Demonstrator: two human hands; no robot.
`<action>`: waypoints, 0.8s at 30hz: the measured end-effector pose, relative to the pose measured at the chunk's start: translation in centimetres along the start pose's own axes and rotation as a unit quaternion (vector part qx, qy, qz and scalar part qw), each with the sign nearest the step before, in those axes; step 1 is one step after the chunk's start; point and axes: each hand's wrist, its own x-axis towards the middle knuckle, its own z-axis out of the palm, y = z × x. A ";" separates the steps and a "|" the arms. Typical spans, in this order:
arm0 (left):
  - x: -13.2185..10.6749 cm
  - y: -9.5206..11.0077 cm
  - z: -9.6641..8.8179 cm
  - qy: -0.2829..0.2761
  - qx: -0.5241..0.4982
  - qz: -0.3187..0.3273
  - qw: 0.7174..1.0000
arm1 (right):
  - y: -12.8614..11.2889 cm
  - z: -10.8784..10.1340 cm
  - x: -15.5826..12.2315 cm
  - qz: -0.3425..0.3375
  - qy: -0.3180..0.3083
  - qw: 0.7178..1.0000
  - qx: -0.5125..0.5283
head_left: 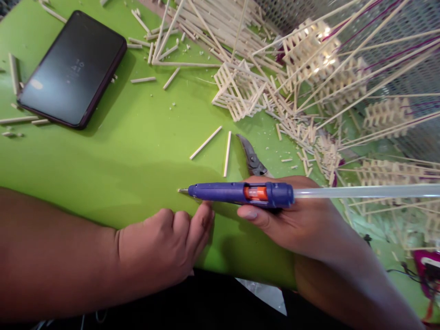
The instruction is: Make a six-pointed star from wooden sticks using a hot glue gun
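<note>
My right hand [292, 222] grips a blue glue gun [240, 193] with an orange trigger window; its metal nozzle points left over the green table [103, 156] and a clear glue stick [364, 191] sticks out to the right. My left hand [165, 245] rests on the table just below the nozzle, fingers curled together; whether they pinch anything is hidden. Two loose wooden sticks [206, 142] lie just beyond the gun.
Metal cutters [252, 158] lie behind my right hand. A dark phone [74, 68] lies at the far left. Stick lattice pieces [237, 91] and several long sticks [343, 59] crowd the right and back. Short offcuts litter the table.
</note>
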 end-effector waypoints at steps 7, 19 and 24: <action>0.1 0.0 0.0 0.000 -0.002 -0.002 1.000 | -0.1 0.1 0.1 -0.011 0.019 0.999 -0.031; 0.0 0.2 0.4 0.009 -0.008 -0.002 1.000 | 0.0 0.3 -0.2 -0.033 0.017 0.993 -0.111; 0.0 0.0 0.2 0.003 -0.007 0.002 1.000 | 0.1 0.3 -0.3 -0.025 0.016 0.994 -0.103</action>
